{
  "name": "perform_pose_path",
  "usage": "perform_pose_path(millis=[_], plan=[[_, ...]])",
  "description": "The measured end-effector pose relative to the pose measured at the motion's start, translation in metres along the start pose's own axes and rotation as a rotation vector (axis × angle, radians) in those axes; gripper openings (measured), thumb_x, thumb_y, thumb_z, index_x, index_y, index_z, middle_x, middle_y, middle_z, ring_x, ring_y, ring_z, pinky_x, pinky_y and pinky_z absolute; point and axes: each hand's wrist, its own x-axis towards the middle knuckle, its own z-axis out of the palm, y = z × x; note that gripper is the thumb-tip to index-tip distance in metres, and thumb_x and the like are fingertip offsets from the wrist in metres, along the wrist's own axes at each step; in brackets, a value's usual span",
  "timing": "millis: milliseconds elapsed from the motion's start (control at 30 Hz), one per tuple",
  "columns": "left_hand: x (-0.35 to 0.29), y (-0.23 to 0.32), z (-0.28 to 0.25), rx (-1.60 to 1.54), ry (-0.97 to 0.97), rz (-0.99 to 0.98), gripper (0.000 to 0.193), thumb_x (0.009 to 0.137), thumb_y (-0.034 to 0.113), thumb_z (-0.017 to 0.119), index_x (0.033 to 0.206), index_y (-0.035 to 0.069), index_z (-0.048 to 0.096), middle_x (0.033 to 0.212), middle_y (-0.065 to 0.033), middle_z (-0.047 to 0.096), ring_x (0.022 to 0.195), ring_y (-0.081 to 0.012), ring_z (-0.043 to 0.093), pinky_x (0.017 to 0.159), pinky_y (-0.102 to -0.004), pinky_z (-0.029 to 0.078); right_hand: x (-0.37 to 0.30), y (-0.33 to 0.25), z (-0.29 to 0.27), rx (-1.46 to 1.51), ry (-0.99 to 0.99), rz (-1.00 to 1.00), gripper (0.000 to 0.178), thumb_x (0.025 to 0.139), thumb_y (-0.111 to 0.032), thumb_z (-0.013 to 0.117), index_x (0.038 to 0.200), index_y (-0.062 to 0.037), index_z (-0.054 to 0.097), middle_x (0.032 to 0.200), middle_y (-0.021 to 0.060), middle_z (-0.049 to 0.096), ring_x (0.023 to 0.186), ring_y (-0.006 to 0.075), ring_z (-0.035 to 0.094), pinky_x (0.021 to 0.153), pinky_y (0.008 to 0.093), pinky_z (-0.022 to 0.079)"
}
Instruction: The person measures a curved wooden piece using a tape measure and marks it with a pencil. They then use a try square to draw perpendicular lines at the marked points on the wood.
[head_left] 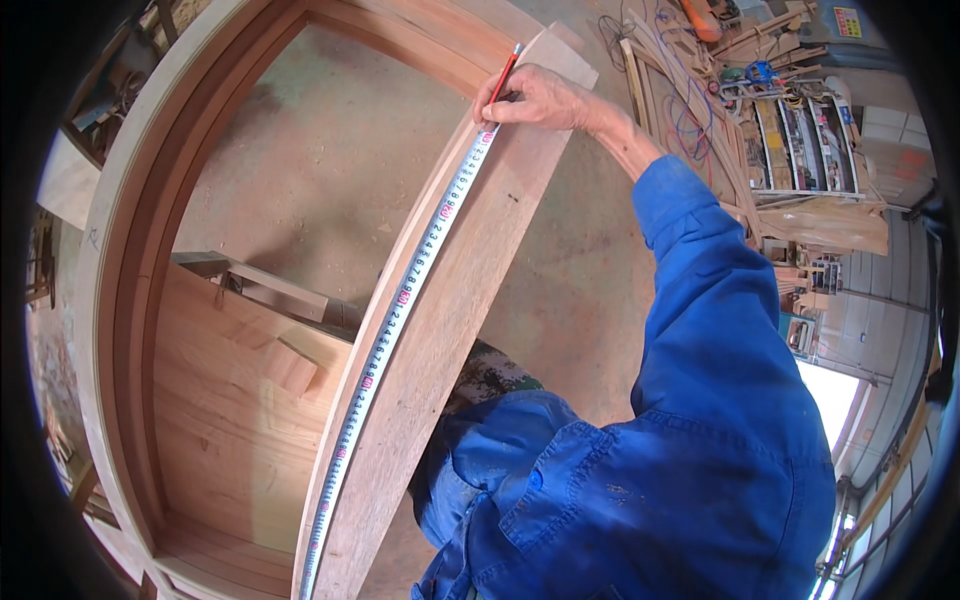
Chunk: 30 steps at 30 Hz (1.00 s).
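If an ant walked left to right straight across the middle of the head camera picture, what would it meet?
Curved wooden frame, wood block, tape measure, wide board, camouflage cloth, blue sleeve, bright opening.

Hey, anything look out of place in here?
The tape measure looks fine, but a wood block sits askew on the panel at lower left, perhaps a stray offcut, and wood strips lie jumbled at upper right.

One tape measure (425, 255), one red pencil (506, 74), one wood block (291, 369); hands (538, 98) visible: one.
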Motion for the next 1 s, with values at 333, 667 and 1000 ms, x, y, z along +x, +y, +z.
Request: perform_pose_path(millis=[333,667,1000], plan=[[0.000,0.000,0.000,0.026,0.005,-0.055,0.050,0.092,0.040,0.077,0.062,0.003,0.062,0.060,0.0033,0.049,0.061,-0.0127,0.039,0.055,-0.0378,0.028,-0.001,0.004,0.000,-0.025,0.012,-0.032,0.023,0.099,-0.021,0.063,0.100,0.0000,0.073,0.097,0.0064,0.075,0.095,0.0158,0.068,0.094,0.0327,0.054],[-0.002,0.003,0.000,-0.029,-0.013,-0.057,0.050,0.092,0.040,0.078,0.063,0.002,0.062,0.061,0.0019,0.051,0.063,-0.0136,0.040,0.056,-0.0387,0.030,-0.001,0.000,0.000,0.020,0.016,-0.013,0.023,0.100,-0.020,0.063,0.099,0.0005,0.073,0.094,0.0053,0.074,0.093,0.0144,0.068,0.093,0.0320,0.053],[0.003,-0.002,0.002,-0.019,0.000,-0.024,0.051,0.092,0.041,0.078,0.064,0.002,0.061,0.062,0.0018,0.050,0.063,-0.0138,0.039,0.056,-0.0392,0.030,0.003,0.004,-0.002,0.003,-0.023,-0.014,0.023,0.098,-0.021,0.062,0.097,-0.0005,0.073,0.095,0.0053,0.074,0.094,0.0145,0.068,0.094,0.0320,0.053]])
